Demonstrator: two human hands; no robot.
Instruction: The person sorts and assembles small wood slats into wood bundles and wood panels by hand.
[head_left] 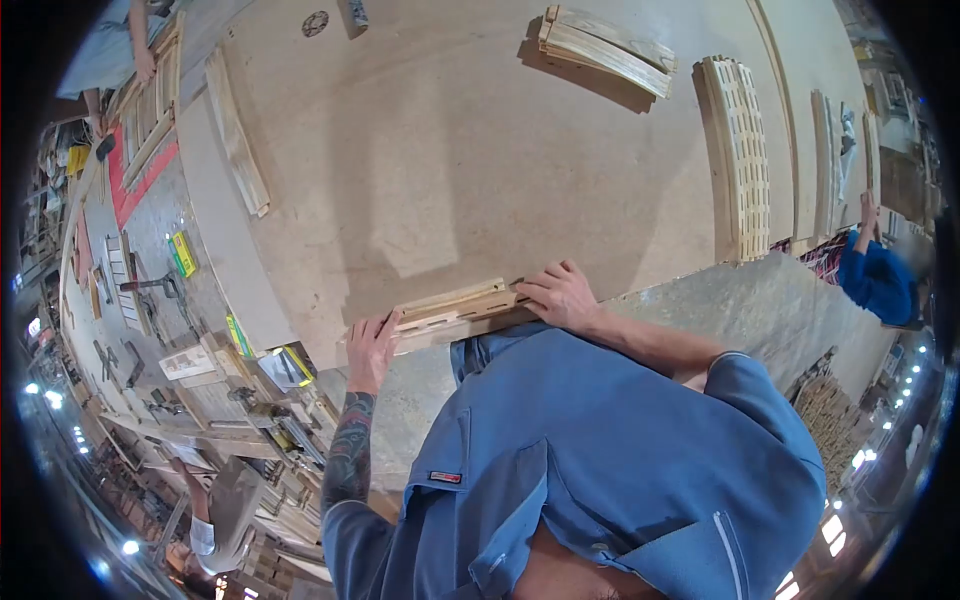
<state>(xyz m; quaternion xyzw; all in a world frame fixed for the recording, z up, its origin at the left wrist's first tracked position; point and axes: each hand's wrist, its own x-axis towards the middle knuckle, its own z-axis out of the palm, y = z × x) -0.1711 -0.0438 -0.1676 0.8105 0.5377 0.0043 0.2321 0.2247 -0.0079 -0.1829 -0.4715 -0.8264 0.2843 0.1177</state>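
Observation:
At the front edge of the large worktable (pixel 480 160), a slotted wooden slat (pixel 450 320) lies lengthwise in front of my body. Just behind it is another pale wooden strip (pixel 450 298), close against it. My left hand (pixel 370 348) closes over the left end of the slotted slat, fingers on top. At the right end, my right hand (pixel 560 297) has its fingers bent over the wood. Something small and dark shows by the right fingertips, too small to name. Both thumbs are mostly hidden.
Stacked boards (pixel 608 55) and a row of slotted slats (pixel 738 160) lie on the table's far and right parts. A long strip (pixel 238 135) lies at left. A tool-covered bench (pixel 170 250) stands left. Other people are at upper left, lower left and right.

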